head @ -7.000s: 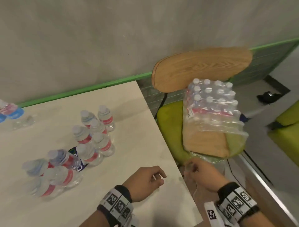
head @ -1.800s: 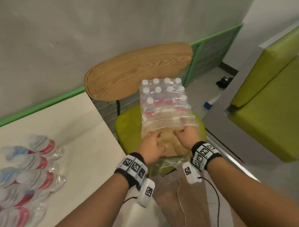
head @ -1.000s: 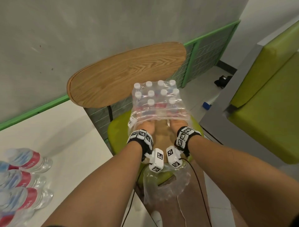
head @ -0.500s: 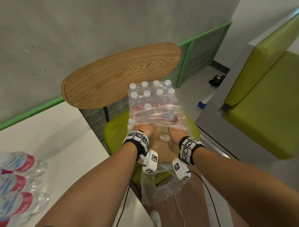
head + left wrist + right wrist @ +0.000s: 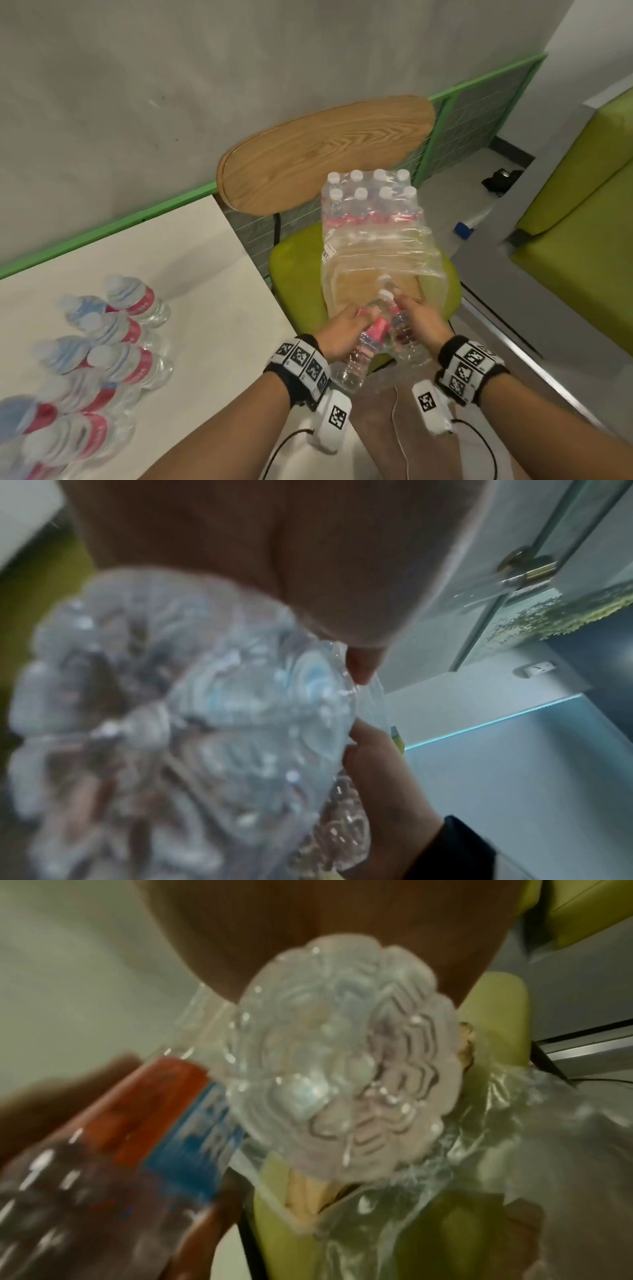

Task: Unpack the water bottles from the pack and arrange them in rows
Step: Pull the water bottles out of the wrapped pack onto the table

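The shrink-wrapped pack (image 5: pixel 373 219) of water bottles stands on the green chair seat (image 5: pixel 294 274), its near end torn open and slack. My left hand (image 5: pixel 346 325) grips a clear bottle with a red label (image 5: pixel 363 346) just outside the pack's open end. My right hand (image 5: pixel 421 325) grips a second clear bottle (image 5: pixel 406 335) beside it. Both bottles point cap-first toward the pack. The left wrist view shows a bottle base (image 5: pixel 267 696) under my palm. The right wrist view shows the other bottle's base (image 5: pixel 342 1069) and the red-labelled bottle (image 5: pixel 137 1123).
Several unpacked bottles (image 5: pixel 102 353) stand grouped on the white table (image 5: pixel 212 274) at the left. The chair's wooden backrest (image 5: pixel 325 150) rises behind the pack. A green sofa (image 5: pixel 582 222) stands at the right. A cable (image 5: pixel 400 428) hangs from my wrist.
Both hands were reaching inside the pack's open end; now they have drawn back toward me, each holding a bottle pulled out of the wrap.
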`<state>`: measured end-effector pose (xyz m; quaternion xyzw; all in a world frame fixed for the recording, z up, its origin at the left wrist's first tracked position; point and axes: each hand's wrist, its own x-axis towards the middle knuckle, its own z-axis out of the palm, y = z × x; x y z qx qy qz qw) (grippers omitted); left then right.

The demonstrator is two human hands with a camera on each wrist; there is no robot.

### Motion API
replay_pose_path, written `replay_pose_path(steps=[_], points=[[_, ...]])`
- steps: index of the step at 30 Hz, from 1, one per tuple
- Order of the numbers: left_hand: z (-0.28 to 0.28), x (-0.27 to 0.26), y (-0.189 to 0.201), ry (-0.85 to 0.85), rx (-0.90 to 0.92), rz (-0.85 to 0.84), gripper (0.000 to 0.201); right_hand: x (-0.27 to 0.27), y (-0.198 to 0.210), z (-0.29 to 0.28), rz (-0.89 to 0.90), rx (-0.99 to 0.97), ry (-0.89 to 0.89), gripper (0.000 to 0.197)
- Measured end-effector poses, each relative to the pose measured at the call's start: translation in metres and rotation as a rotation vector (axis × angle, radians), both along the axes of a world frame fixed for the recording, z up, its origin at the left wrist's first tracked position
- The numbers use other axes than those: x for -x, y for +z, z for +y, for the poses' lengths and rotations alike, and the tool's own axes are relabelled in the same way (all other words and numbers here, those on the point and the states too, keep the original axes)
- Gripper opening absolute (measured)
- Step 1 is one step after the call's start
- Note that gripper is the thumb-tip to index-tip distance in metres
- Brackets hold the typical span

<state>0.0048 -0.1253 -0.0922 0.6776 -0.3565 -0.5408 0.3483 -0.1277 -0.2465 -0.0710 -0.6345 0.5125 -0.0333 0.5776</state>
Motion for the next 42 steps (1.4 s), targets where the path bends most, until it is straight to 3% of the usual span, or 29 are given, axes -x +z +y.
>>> replay_pose_path(steps=[5,10,14,18,23,26,33,37,42], points=[[0.103,-0.018,0.003,0.061,-0.011,-0.066,0.074,0.011,0.029,0.061,-0.052,-0.114,0.168,0.030],[0.219,-0.045,0.017,0.336,-0.071,-0.132,0.047,-0.013,0.027,0.129,-0.050,-0.108,0.340,0.028],[0.299,-0.059,0.016,0.605,-0.077,-0.176,0.057,-0.049,0.010,0.183,-0.085,-0.049,0.467,0.033],[0.348,-0.061,0.023,0.692,-0.042,-0.280,0.049,-0.088,-0.002,0.228,-0.110,0.068,0.537,0.037],[0.367,-0.063,0.022,0.719,0.016,-0.425,0.041,-0.125,0.002,0.276,-0.116,0.241,0.694,0.055],[0.368,-0.066,0.004,0.718,0.013,-0.487,0.058,-0.143,-0.003,0.290,-0.155,0.338,0.688,0.064],[0.341,-0.086,-0.007,0.708,0.049,-0.662,0.067,-0.179,-0.007,0.292,-0.254,0.351,0.592,0.057],[0.326,-0.098,-0.004,0.804,-0.050,-0.624,0.068,-0.200,-0.005,0.288,-0.226,0.358,0.564,0.050],[0.323,-0.104,-0.005,0.785,-0.087,-0.659,0.069,-0.220,-0.005,0.286,-0.176,0.452,0.594,0.056]])
